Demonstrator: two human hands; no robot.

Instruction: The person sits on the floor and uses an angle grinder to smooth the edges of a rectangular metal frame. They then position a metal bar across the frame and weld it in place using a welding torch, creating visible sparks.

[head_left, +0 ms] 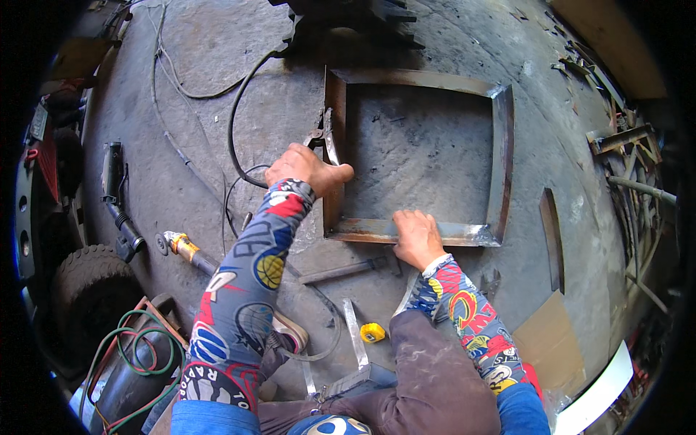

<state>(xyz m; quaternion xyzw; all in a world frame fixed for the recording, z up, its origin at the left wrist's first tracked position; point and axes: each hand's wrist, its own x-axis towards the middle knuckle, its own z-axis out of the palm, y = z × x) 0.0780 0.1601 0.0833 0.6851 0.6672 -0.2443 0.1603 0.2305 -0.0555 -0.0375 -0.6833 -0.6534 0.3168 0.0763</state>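
A square frame of rusty angle steel lies on the concrete floor in front of me. My left hand grips a metal clamp with a black cable on it, at the frame's left bar; the clamp's jaws point up along that bar. My right hand has its fingers wrapped over the frame's near bar, left of the bright corner. Just below the frame lie a hammer and a yellow tape measure.
Cables cross the floor at left, near an angle grinder, a tire and green hoses. A dark bulky object stands beyond. Scrap steel, a flat bar and cardboard lie at right.
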